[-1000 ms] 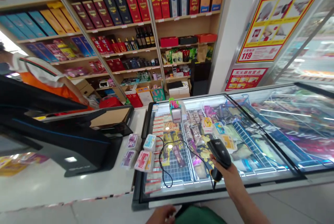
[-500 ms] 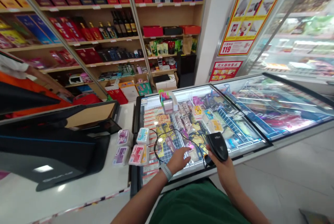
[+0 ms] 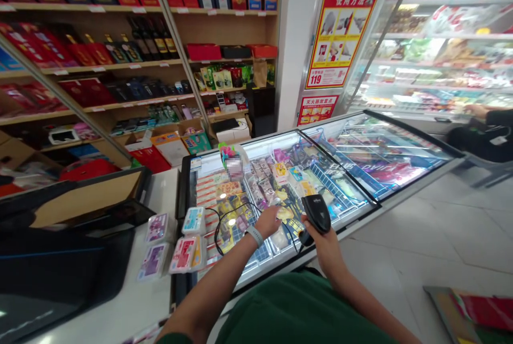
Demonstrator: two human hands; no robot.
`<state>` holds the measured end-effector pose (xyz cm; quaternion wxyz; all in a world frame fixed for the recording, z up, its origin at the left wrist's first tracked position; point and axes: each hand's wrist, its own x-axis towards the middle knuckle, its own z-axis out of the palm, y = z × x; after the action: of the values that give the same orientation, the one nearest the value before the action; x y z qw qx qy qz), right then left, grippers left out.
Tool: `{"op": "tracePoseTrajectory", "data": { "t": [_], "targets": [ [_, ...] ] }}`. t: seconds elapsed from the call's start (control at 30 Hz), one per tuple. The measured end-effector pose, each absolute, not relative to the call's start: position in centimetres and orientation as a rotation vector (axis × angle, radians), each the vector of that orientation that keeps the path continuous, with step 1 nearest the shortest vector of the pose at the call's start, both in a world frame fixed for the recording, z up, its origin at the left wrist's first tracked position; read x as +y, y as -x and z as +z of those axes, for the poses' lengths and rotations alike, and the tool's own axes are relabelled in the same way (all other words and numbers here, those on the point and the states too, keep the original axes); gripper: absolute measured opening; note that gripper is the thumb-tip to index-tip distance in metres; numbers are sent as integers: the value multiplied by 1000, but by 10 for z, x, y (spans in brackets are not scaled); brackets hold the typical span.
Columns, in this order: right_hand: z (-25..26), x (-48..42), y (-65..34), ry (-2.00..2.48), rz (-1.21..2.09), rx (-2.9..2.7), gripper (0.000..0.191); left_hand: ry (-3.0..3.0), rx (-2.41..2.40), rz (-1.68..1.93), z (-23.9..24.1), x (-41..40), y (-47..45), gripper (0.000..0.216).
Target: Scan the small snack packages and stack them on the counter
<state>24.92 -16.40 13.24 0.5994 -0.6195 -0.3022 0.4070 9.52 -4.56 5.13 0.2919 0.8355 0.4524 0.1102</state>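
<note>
Over the freezer lid (image 3: pixel 360 194), right hand (image 3: pixel 320 240) clamped on one scanner (image 3: pixel 316 215), left hand (image 3: pixel 267 221) spread flat, four packets (image 3: pixel 176 240).

The right hand (image 3: pixel 325 238) is wrapped around the handle of a black scanner (image 3: pixel 316 215). The scanner has a wide flat head that sticks up and tips forward above the hand. A thin black cord (image 3: pixel 219 226) runs from the bottom of the scanner, off to the left of the hand. It curls in loops on the glass lid (image 3: pixel 280 237). The left hand (image 3: pixel 267 221) is just left of the scanner. Its fingers lie flat on the lid, near the cord. Under the lid there are many bright snack packs (image 3: pixel 276 170), just past both hands.
</note>
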Motion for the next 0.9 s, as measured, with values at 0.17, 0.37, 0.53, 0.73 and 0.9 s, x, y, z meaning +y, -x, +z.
{"op": "tracePoseTrajectory", "data": {
  "t": [0.17,0.37,0.53,0.73,0.9],
  "targets": [
    [125,-160,-258,1467,991,-639,48,-2305,1208,320,40,-20,-121,52],
    [117,-167,-270,1495,1013,-662,49,-2341,1395,300,42,25,-145,64],
    [117,-170,-278,1531,1037,-680,48,-2343,1503,199,47,69,-169,71],
    [113,-170,-282,1558,1078,-672,50,-2366,1502,142,39,116,-191,74],
    [109,-169,-283,1571,1086,-704,47,-2396,1486,113,30,132,-198,70]
  ]
}}
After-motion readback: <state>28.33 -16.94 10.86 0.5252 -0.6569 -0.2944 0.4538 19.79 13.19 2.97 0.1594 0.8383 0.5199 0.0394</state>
